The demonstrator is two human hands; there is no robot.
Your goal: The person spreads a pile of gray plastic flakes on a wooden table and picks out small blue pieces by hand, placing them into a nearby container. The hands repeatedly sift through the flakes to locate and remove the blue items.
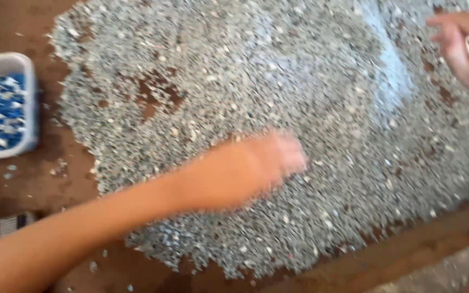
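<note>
A wide spread of small grey-white fragments [278, 108] covers the brown surface [39, 179] — its long axis runs left to right. The left hand [270, 160] rests on its lower middle, blurred, grip unreadable. The right hand [465, 51] hovers at the upper right edge, fingers loosely curled — whether pinching something cannot be told. A white basket [25, 70] of blue pieces sits left.

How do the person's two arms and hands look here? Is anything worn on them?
Both are bare. The left forearm has no sleeve, and the left hand, blurred, shows no glove or ring that I can see. The right hand is gloveless too; something small and pale shows at its fingers, too blurred to identify.
</note>
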